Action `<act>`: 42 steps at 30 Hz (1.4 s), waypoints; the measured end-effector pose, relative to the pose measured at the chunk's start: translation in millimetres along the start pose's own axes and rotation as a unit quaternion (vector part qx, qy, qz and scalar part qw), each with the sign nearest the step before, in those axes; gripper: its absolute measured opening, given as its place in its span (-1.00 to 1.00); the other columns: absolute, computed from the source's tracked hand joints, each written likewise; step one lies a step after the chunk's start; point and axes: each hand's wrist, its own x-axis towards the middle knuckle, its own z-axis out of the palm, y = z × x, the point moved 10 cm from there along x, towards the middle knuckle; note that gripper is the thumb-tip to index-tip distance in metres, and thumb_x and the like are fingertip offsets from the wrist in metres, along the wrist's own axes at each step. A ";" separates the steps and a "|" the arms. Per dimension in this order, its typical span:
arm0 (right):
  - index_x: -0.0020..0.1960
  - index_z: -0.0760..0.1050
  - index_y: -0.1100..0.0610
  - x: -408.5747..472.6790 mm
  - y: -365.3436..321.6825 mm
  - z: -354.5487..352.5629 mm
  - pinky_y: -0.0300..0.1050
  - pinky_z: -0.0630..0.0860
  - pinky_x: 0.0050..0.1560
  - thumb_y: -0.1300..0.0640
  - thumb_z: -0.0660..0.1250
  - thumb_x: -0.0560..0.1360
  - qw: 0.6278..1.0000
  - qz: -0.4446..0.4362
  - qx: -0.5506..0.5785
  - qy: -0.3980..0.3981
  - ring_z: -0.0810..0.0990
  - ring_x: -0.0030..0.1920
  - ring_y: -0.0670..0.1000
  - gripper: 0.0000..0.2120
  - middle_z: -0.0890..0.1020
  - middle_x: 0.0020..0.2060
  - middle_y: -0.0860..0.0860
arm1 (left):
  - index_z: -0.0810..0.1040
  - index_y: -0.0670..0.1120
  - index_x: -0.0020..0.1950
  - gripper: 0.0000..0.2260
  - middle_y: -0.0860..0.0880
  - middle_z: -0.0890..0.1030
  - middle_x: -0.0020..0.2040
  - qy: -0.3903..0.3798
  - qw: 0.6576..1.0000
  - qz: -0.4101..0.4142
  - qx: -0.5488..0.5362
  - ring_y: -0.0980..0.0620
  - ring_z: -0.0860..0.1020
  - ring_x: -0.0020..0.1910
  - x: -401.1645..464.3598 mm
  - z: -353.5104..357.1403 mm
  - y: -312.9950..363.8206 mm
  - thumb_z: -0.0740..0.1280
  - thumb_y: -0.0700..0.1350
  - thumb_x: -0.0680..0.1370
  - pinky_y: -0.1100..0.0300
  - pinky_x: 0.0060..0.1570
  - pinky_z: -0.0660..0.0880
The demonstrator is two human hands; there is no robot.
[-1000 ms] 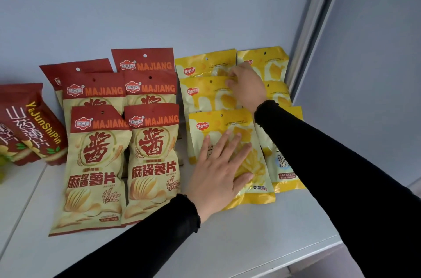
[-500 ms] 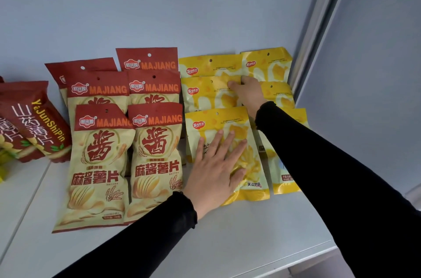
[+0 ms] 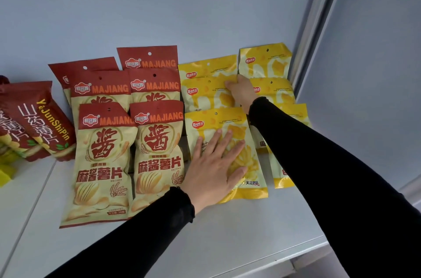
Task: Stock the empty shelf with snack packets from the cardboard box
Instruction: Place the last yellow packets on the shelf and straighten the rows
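Yellow snack packets lie in two overlapping columns at the right of the white shelf (image 3: 227, 243). My left hand (image 3: 216, 164) presses flat, fingers spread, on the front yellow packet (image 3: 211, 123) of the left column. Farther back, my right hand (image 3: 242, 93) sits at the top right corner of the middle yellow packet (image 3: 205, 95), its fingers curled over that packet's edge. My right sleeve covers much of the right column (image 3: 275, 91). No cardboard box is in view.
Red and cream MAJIANG packets (image 3: 104, 152) lie in two overlapping columns left of the yellow ones. Dark red YaJunShiPin packets (image 3: 38, 123) lean at the far left. A grey upright post (image 3: 319, 27) and side wall bound the shelf on the right.
My right hand has drawn back from the rearmost yellow packets to the middle packet's top corner. My left hand has stayed flat on the front packet.
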 end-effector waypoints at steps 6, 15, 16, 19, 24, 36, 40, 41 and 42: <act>0.46 0.39 0.14 -30.1 -21.0 -25.6 -0.01 0.57 0.22 0.10 0.38 0.57 0.986 -0.121 -0.081 0.084 0.59 0.23 0.03 -0.51 0.59 0.30 0.05 | -0.14 0.21 0.65 -0.43 0.06 -0.23 0.67 -0.002 1.000 -0.012 0.013 0.01 -0.38 0.60 4.0 0.8 0.0 -0.14 0.32 0.67 -0.21 0.55 -0.31; 0.28 0.55 0.07 -56.8 34.1 -170.1 -0.15 0.51 0.15 0.05 0.31 0.57 0.971 -0.079 -0.142 0.177 0.59 0.19 0.00 -0.70 0.62 0.21 -0.01 | -0.23 0.21 0.64 -0.40 0.04 -0.28 0.66 -0.019 1.000 0.018 0.017 -0.03 -0.43 0.59 9.1 -8.4 12.3 -0.16 0.34 0.65 -0.23 0.55 -0.29; 0.29 0.54 0.07 -54.1 49.4 -182.4 -0.08 0.52 0.21 0.01 0.34 0.56 0.972 -0.040 -0.161 0.165 0.58 0.23 0.03 -0.67 0.61 0.24 0.01 | -0.24 0.20 0.64 -0.42 0.04 -0.29 0.65 -0.021 0.999 0.020 0.023 -0.02 -0.43 0.58 9.9 -7.9 13.7 -0.16 0.32 0.66 -0.22 0.55 -0.30; 0.43 0.44 0.11 -53.3 91.4 -200.5 -0.09 0.42 0.29 -0.03 0.42 0.53 0.979 0.061 -0.150 0.126 0.51 0.34 0.06 -0.49 0.52 0.37 0.04 | -0.25 0.21 0.64 -0.46 0.04 -0.29 0.65 -0.017 0.999 0.027 0.012 -0.01 -0.43 0.58 14.7 -11.4 28.3 -0.18 0.27 0.68 -0.19 0.56 -0.31; 0.40 0.41 0.14 -50.3 116.2 -190.4 -0.21 0.49 -0.14 -0.06 0.44 0.54 0.990 0.102 -0.046 0.090 0.59 0.00 -0.06 -0.47 0.57 0.20 0.03 | -0.17 0.21 0.65 -0.42 0.04 -0.25 0.66 -0.025 0.986 0.168 0.000 -0.02 -0.38 0.60 29.9 -3.5 105.5 -0.09 0.32 0.66 -0.18 0.56 -0.32; 0.32 0.46 0.09 -24.2 93.5 -158.2 -0.17 0.56 -0.12 0.04 0.46 0.55 0.995 0.064 0.028 0.065 0.64 -0.01 -0.02 -0.61 0.62 0.14 0.03 | 0.07 0.13 0.64 -0.44 -0.06 0.18 0.64 0.034 0.979 0.191 0.060 -0.17 0.05 0.64 36.8 23.3 113.2 0.09 0.20 0.67 -0.26 0.55 0.06; 0.41 0.44 0.08 -19.2 80.7 -158.6 -0.16 0.52 0.00 0.03 0.41 0.58 0.996 0.038 -0.010 0.077 0.61 0.06 0.01 -0.57 0.58 0.16 0.00 | 0.09 0.11 0.64 -0.45 -0.06 0.17 0.65 0.029 0.983 0.176 0.052 -0.16 0.01 0.65 44.2 23.3 108.4 0.09 0.21 0.67 -0.24 0.56 0.02; 0.42 0.44 0.08 -19.1 82.9 -157.2 -0.14 0.52 0.03 0.03 0.40 0.59 0.996 0.045 -0.016 0.071 0.61 0.07 0.02 -0.56 0.58 0.16 0.00 | 0.10 0.11 0.64 -0.45 -0.06 0.18 0.64 0.026 0.982 0.177 0.053 -0.16 0.01 0.65 44.4 24.4 108.6 0.09 0.21 0.67 -0.24 0.57 0.02; 0.43 0.44 0.08 -19.0 86.2 -156.3 -0.13 0.52 0.05 0.04 0.40 0.59 0.996 0.053 -0.016 0.066 0.62 0.08 0.02 -0.56 0.59 0.17 0.01 | 0.10 0.11 0.64 -0.45 -0.06 0.18 0.64 0.026 0.982 0.180 0.054 -0.16 0.02 0.64 44.2 24.9 109.2 0.09 0.22 0.67 -0.24 0.56 0.02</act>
